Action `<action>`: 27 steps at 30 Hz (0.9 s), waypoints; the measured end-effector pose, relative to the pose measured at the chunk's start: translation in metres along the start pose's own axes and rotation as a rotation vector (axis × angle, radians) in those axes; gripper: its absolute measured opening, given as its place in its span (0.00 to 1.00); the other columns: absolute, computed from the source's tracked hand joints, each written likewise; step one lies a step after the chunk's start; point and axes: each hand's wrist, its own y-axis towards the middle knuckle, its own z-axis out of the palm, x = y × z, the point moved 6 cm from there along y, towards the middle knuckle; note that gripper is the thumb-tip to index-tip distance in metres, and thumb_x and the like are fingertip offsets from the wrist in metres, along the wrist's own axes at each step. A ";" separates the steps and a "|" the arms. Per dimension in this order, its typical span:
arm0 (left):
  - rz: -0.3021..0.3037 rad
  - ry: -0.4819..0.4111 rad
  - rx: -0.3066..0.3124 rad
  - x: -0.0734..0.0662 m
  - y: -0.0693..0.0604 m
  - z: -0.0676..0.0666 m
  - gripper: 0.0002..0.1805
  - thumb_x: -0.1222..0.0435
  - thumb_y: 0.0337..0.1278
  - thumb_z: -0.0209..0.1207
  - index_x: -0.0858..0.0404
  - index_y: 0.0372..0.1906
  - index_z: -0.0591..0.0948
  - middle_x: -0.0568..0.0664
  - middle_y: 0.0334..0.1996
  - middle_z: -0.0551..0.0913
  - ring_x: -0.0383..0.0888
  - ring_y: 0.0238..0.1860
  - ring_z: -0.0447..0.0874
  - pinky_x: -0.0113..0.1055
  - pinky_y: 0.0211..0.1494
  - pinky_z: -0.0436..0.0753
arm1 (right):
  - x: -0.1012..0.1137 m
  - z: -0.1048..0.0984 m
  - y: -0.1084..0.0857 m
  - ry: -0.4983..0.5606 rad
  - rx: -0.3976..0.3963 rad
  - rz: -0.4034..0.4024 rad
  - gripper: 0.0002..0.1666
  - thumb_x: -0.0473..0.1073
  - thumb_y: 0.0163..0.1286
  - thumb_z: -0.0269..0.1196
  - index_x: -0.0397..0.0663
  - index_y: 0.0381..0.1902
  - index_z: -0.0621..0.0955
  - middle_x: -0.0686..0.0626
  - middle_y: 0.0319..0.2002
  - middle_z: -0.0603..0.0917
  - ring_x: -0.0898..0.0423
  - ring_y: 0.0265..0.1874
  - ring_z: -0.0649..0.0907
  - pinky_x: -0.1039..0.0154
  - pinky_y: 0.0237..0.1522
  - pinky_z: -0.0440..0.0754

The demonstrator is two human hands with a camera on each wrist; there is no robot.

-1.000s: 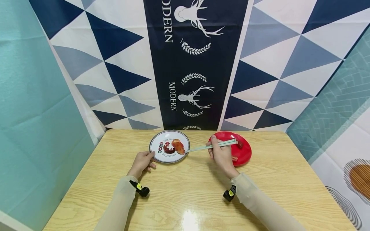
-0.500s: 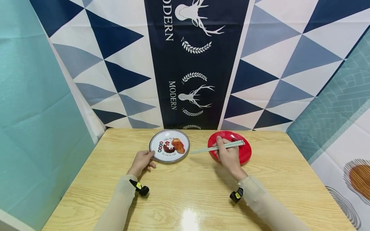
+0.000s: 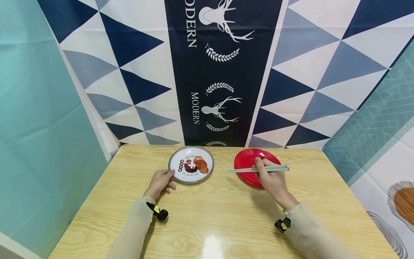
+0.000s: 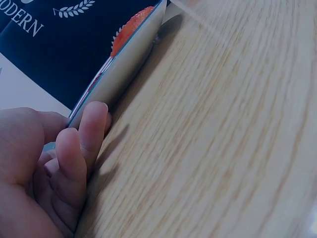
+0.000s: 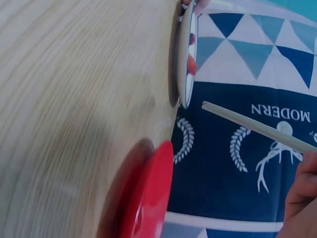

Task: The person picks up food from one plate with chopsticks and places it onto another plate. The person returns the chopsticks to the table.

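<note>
At lower left, the left hand (image 3: 160,182) pinches a round white plate (image 3: 175,162); lower right, the right hand (image 3: 272,181) grips slim pale-green chopsticks (image 3: 277,168).

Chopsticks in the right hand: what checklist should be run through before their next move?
1. Right hand grips the chopsticks: ok.
2. Chopstick tips hold no food: ok, nothing is between them.
3. Left hand steadies the white plate: ok, thumb on the rim.
4. Orange-red piece and dark red piece rest on the white plate: ok.
5. Red plate has food left: cannot tell, the right hand covers part of it.
</note>
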 end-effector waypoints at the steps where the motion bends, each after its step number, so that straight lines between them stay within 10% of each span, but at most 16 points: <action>1: -0.003 -0.001 0.001 0.000 0.000 0.000 0.19 0.56 0.79 0.53 0.70 0.47 0.83 0.54 0.29 0.85 0.38 0.19 0.82 0.28 0.19 0.77 | -0.001 -0.003 -0.002 0.008 0.013 0.002 0.20 0.35 0.79 0.57 0.40 0.23 0.79 0.53 0.12 0.72 0.60 0.10 0.69 0.71 0.11 0.64; 27: 0.005 0.025 -0.001 -0.002 -0.002 0.000 0.19 0.56 0.79 0.53 0.71 0.49 0.83 0.53 0.26 0.86 0.38 0.19 0.82 0.28 0.19 0.78 | -0.009 -0.074 -0.018 -0.105 0.000 -0.122 0.22 0.28 0.78 0.53 0.47 0.23 0.80 0.52 0.10 0.71 0.64 0.09 0.68 0.68 0.09 0.60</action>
